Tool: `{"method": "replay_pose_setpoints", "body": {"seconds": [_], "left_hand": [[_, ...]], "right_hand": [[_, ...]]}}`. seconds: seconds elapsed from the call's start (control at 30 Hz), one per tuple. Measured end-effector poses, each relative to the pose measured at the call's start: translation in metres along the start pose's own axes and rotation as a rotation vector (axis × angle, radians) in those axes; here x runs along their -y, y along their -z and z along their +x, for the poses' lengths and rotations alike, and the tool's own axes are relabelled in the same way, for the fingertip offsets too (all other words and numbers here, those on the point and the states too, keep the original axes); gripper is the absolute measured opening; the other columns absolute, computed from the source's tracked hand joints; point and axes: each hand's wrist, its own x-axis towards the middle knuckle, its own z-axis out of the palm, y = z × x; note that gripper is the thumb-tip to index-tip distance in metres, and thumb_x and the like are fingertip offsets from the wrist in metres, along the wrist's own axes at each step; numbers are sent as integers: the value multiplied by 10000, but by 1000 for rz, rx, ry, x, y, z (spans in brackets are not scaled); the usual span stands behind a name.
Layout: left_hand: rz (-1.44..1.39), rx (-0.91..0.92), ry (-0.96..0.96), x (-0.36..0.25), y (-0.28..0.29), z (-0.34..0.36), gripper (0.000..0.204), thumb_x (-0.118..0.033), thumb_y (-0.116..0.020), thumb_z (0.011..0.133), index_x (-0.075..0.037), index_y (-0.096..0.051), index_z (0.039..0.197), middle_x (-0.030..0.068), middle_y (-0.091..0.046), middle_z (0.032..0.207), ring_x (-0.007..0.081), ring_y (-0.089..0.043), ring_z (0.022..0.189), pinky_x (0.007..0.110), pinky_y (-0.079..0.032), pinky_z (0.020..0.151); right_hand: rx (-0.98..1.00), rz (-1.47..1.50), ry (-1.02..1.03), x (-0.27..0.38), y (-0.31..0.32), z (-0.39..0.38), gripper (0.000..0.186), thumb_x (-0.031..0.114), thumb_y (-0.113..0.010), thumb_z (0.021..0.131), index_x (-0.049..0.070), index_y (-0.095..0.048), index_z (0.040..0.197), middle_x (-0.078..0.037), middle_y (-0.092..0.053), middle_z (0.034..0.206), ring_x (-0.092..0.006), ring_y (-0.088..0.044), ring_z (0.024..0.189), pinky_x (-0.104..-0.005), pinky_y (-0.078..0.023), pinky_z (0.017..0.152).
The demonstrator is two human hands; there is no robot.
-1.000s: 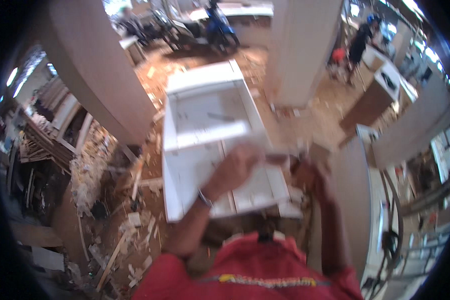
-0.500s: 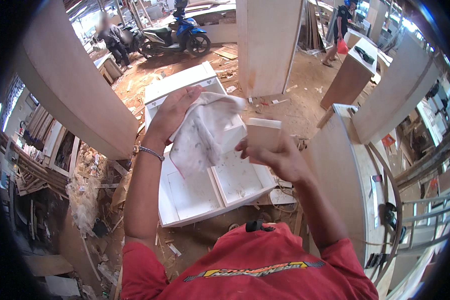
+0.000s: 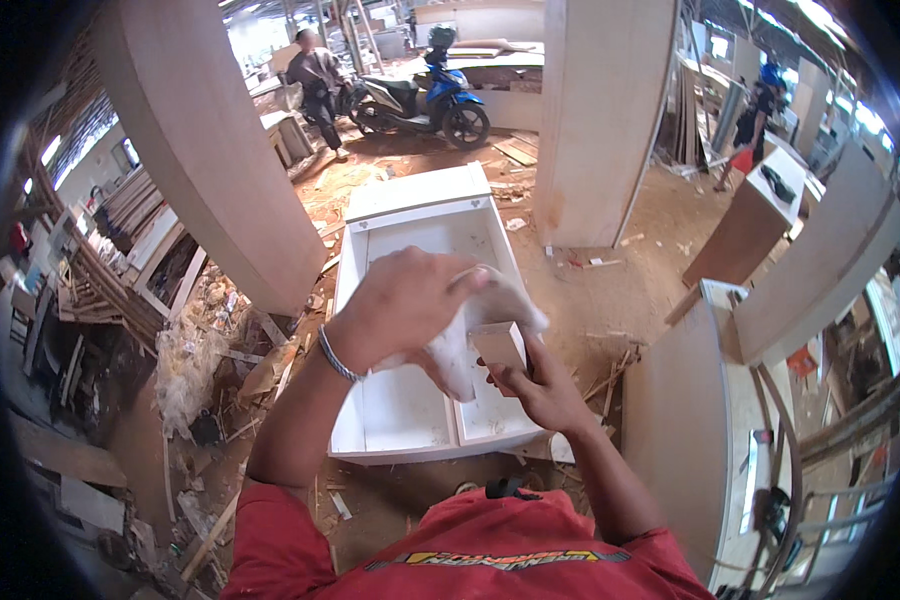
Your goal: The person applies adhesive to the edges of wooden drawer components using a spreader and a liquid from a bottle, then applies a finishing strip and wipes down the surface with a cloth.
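Observation:
My left hand [image 3: 400,305] grips a stained white cloth [image 3: 452,365], which hangs below the fingers and spreads toward the right. Closed around a pale rectangular block [image 3: 500,346], my right hand [image 3: 544,392] is just right of the cloth. Cloth and block appear very close together; whether they touch I cannot tell. Beneath both hands lies a white cabinet [image 3: 419,192], its open side up, with a divider [image 3: 458,422] between its near compartments. Dust and small bits are scattered inside it. The cloth and my left hand hide its middle.
Tall wooden panels stand at left [image 3: 205,150] and ahead [image 3: 600,130]. Scraps and crumpled plastic [image 3: 198,365] litter the left floor. A blue motorbike [image 3: 435,105] and a person [image 3: 315,85] are far ahead; another person [image 3: 755,120] stands far right. A long panel [image 3: 670,420] flanks my right.
My left hand has swung inward over the cabinet, bunching the cloth toward the block. My right hand has come lower and nearer the cloth. The whole view has shifted, too.

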Motion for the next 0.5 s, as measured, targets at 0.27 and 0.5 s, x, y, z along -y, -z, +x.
{"method": "replay_pose_setpoints", "body": {"seconds": [0.27,0.5], "left_hand": [[20,2,-80,-43,-15,-37,670,-609,-479,1041,-139,-533,1514,207,-683,1086,385,-710,969,487,-569,838],[-225,-318,-272,1,-29,-17,423,-155,-800,928,-39,-687,1319,117,-720,1106,199,-684,943,350,-559,855]], "right_hand": [[-56,-57,276,-22,-20,29,489,208,-709,977,36,-569,1413,-132,-694,1188,-189,-670,1013,-377,-549,875],[-6,-248,359,-3,-8,54,521,234,-817,875,26,-619,1310,-110,-699,1209,-209,-677,1093,-377,-554,948]]}}
